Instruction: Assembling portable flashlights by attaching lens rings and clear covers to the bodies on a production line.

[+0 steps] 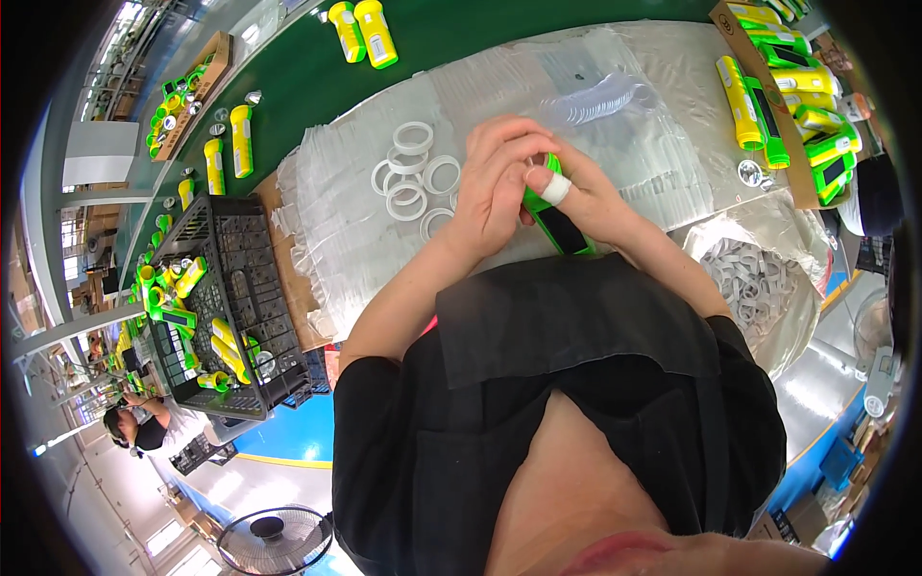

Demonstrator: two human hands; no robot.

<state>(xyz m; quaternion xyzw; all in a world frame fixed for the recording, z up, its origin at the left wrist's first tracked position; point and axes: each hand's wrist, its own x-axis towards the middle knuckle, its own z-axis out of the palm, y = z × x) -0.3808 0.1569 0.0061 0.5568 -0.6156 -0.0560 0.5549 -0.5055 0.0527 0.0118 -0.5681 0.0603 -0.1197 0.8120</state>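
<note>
Holding a green torch (560, 226) with a dark panel, the two hands meet over the worktop (461, 31), close to the person's black apron (576, 322). The left hand (492, 184) is curled, with its fingers bent over the top end of the torch. The right hand (588, 195) is closed around the torch from the other side, and its thumb has a white wrap (555, 189) on it. The fingers hide the top end, so I cannot tell if some small thing is tucked inside. The low end of the torch points back at the apron; I cannot tell if they touch.

Just beside the left hand, white rings (404, 183) lie in a loose bunch on a clear plastic sheet (336, 216). Some rings sit on top of others. Past the right hand, thin clear discs (600, 102) lean in a curved row on the same sheet. Two yellow and green torches (376, 35) lie side by side at the far part of the green top. On the left is a black crate (252, 264) with more torches in it. On the right, a bag (802, 317) holds lots of small pale bits (747, 278).
</note>
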